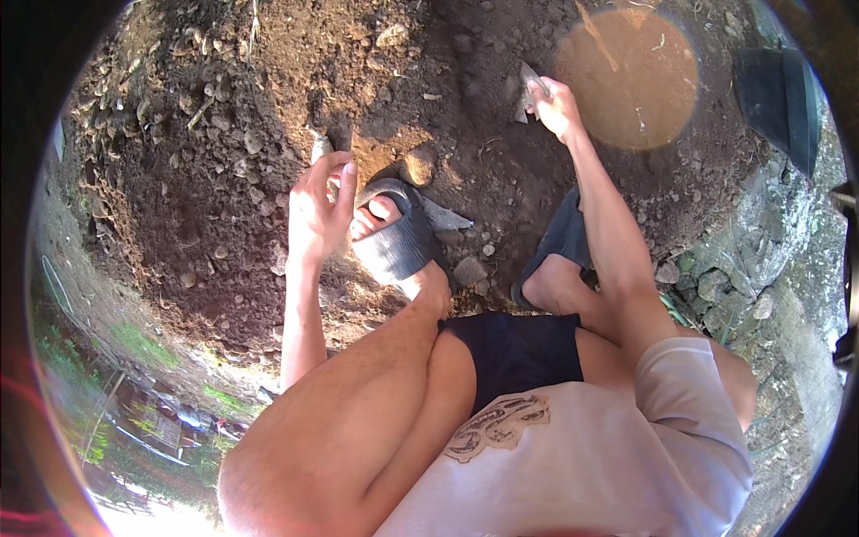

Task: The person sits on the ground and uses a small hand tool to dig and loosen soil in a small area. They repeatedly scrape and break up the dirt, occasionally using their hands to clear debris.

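Note:
Before me lies loose brown soil (235, 221) mixed with small stones. My right hand (558, 111), at the upper right of centre, grips a flat, pointed piece (526, 87), perhaps metal or stone, against the dark soil. At the left, my left hand (322, 191) has its thumb and fingers curled around a light-coloured, stick-like handle (322, 146); its far end meets the soil, and what it belongs to cannot be told. Beside my sandalled foot lies another flat grey pointed piece (444, 216).
Dark ribbed slide sandals (406, 235) are on my feet. A rounded stone (420, 165) sits just ahead of one toe. A black container (775, 107) stands at the far right, above rough pale rock or concrete (765, 228). Green plants grow at the lower left.

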The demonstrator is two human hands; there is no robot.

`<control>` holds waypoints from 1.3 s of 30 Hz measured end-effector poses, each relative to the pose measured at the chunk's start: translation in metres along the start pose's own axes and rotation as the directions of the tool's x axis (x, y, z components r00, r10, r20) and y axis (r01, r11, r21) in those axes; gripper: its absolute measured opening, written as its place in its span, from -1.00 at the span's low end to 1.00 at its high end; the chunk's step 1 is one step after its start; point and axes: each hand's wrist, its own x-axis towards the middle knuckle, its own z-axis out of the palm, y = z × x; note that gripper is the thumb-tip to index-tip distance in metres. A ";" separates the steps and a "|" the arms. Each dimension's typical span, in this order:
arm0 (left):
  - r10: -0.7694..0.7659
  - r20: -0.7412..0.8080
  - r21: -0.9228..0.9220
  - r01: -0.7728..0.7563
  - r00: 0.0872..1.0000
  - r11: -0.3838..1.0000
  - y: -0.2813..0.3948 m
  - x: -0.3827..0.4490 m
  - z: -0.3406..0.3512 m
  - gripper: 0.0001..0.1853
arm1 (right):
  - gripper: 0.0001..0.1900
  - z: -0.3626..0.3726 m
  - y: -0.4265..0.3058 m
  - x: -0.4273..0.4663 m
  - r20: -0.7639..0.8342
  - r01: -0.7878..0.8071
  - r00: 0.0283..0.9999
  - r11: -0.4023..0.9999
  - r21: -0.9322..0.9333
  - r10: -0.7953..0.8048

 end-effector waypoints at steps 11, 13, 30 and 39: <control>-0.034 -0.005 0.020 0.034 0.999 0.999 -0.005 -0.001 -0.009 -0.74 | -0.71 0.047 -0.021 -0.005 0.044 0.097 0.992 0.951 0.295 -0.115; 0.013 -0.029 0.020 -0.013 0.999 1.000 -0.004 0.001 -0.009 -0.75 | -0.70 0.048 -0.027 -0.004 0.054 0.098 0.991 0.938 0.331 -0.122; 0.006 -0.055 -0.036 -0.007 0.998 0.999 -0.002 -0.015 0.000 -0.72 | -0.75 0.070 -0.276 -0.098 -0.275 0.586 0.801 0.788 0.186 -0.531; -0.018 -0.023 -0.058 0.016 1.000 0.998 -0.002 -0.019 0.001 -0.69 | -0.91 0.078 -0.295 -0.054 -0.317 0.686 0.712 0.718 0.122 -0.626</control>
